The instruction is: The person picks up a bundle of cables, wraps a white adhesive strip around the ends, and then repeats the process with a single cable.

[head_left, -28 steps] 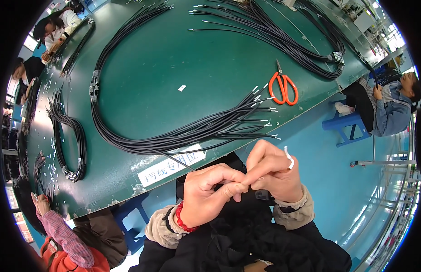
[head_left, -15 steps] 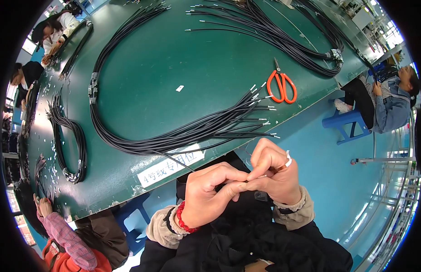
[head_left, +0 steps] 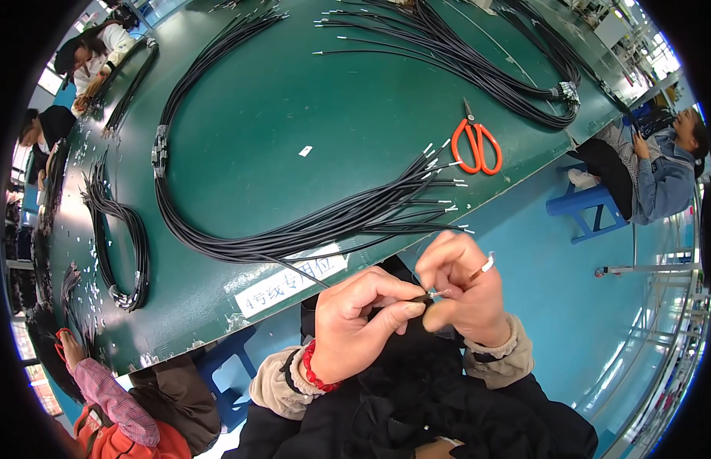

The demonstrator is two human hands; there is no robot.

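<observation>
Cable, its end just off the table, is pinched in the left hand; the right hand curls at its tip, hold unclear from here. Likely light, springy, best gripped behind that delicate tip.

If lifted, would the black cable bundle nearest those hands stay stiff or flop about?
The black cable bundle would probably bend springily, since it lies in a smooth, wide curve. Its ends would likely splay, as they fan apart near the orange-handled scissors. With so many strands together, it may feel fairly heavy.
</observation>
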